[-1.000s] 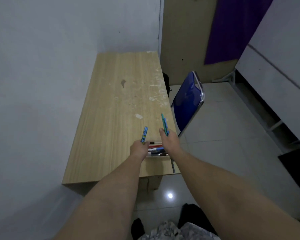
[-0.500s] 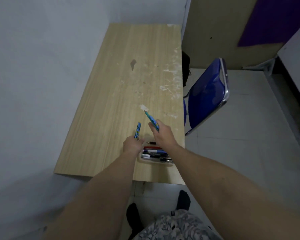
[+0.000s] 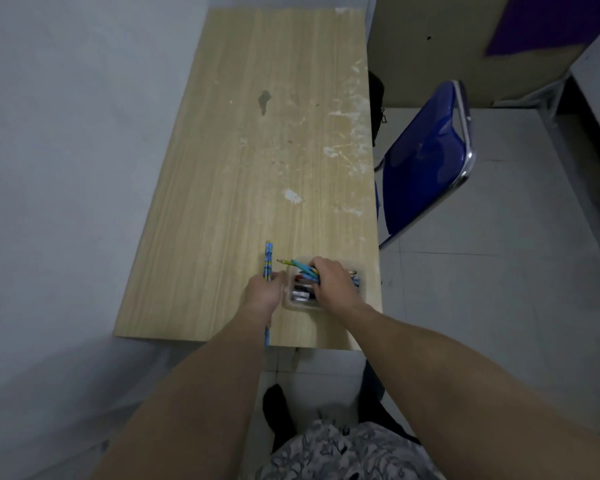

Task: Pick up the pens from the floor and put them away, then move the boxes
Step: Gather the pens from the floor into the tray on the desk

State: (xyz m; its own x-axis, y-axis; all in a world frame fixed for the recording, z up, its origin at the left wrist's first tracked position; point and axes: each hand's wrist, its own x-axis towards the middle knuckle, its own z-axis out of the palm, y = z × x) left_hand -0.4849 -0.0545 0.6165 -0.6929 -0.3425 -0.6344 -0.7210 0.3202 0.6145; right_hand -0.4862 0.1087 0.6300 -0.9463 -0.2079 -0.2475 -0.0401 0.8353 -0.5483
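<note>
Pens in both hands, left hand point(image 3: 262, 292) gripping blue pencil point(image 3: 268, 259), right hand point(image 3: 331, 284) pinching teal pencil point(image 3: 300, 266) over box point(image 3: 288, 303)

Grey patterned shorts point(image 3: 343, 452), black socks point(image 3: 278, 407)

Light wood-grain table point(image 3: 243, 161), white scuffs, one dark stain. Clear plastic pen box point(image 3: 300, 305) at near right corner, holding pens.
</note>
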